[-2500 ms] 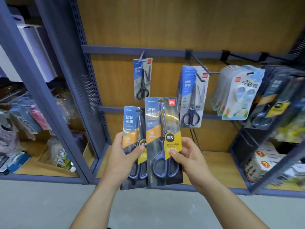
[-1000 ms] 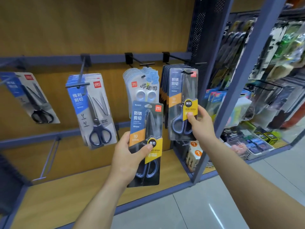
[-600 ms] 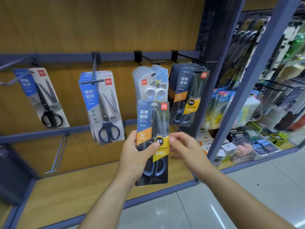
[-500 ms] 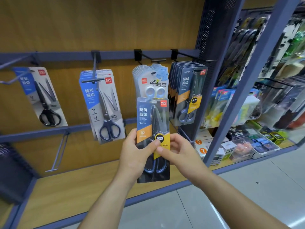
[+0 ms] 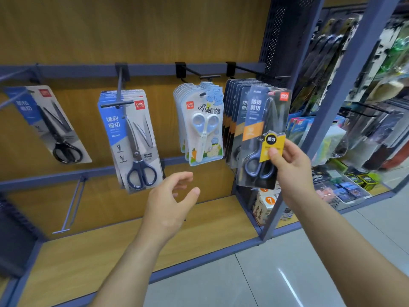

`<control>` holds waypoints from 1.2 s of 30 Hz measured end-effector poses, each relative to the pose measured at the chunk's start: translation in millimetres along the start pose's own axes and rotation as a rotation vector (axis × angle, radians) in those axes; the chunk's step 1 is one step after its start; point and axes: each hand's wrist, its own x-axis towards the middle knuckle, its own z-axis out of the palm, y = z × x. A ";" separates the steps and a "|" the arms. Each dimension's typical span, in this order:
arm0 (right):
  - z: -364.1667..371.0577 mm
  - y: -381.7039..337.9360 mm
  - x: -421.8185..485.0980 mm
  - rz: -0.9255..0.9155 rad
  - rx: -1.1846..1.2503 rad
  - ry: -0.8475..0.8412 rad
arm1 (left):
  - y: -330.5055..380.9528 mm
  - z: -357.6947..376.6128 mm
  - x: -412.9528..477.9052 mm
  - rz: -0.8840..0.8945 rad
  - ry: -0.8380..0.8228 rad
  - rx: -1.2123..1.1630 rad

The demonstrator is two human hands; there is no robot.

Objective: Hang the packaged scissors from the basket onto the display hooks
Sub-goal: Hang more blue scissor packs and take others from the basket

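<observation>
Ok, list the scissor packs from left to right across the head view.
First the grey pack with black-handled scissors → blue-and-white pack with navy-handled scissors → pale blue pack with white scissors → dark pack pinched by the right hand.

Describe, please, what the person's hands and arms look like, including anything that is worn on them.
The left hand and right hand are bare: no gloves, no rings, no watch or bracelet at either wrist. No sleeve shows on either arm up to the picture's edge. The visible thumbnails look short and unpainted.
</observation>
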 end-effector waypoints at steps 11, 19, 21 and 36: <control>-0.2 4.0 19.7 -0.011 -0.129 0.055 | -1.1 -2.3 0.0 0.052 -0.019 0.148; 35.2 28.9 63.1 -0.050 -0.437 0.117 | -4.1 -2.1 0.8 0.029 -0.024 0.187; 42.7 29.7 72.1 -0.053 -0.468 0.121 | -4.5 -1.6 0.7 0.026 -0.017 0.195; 41.3 24.4 28.8 0.043 -0.876 -0.103 | 4.3 -27.6 -14.7 -0.027 -0.008 0.243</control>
